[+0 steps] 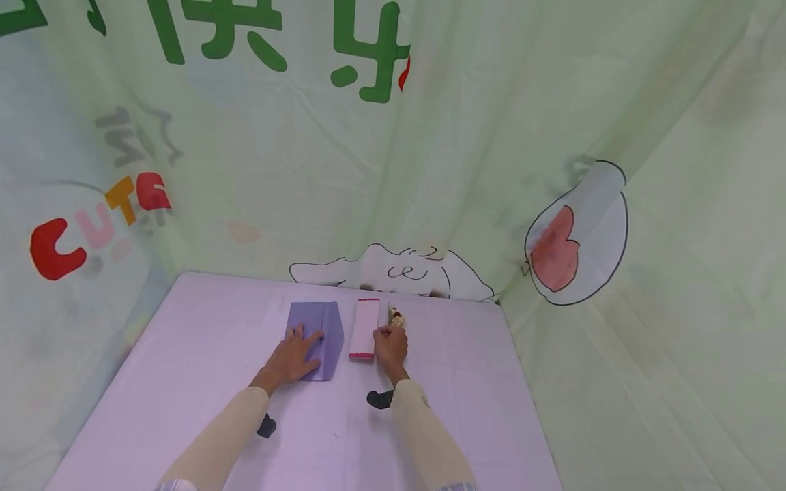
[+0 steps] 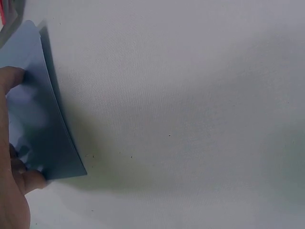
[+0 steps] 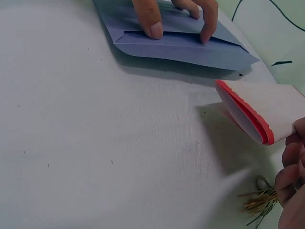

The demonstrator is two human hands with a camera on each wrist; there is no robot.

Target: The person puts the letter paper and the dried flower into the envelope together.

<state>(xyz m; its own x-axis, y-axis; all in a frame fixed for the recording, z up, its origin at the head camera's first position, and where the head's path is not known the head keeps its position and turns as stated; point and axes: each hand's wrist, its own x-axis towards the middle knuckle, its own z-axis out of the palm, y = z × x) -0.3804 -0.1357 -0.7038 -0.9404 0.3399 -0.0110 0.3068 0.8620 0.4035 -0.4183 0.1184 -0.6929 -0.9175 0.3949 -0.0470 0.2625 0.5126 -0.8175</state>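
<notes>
Head view: folded card [image 1: 365,329] between envelope [image 1: 331,341] and dried flowers [image 1: 396,316], over the bench [image 1: 454,382].
Card step: probably the pick-up; next wants a steady pinch.
Right hand [image 1: 391,348]: fingers pinching card's edge.
Left hand [image 1: 291,358]: fingers spread on envelope.
Right wrist view: card's open end and flower stems [image 3: 259,202], unseen from head.

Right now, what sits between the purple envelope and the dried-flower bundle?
The pale folded paper with red ends sits between them, as the head view shows.
</notes>
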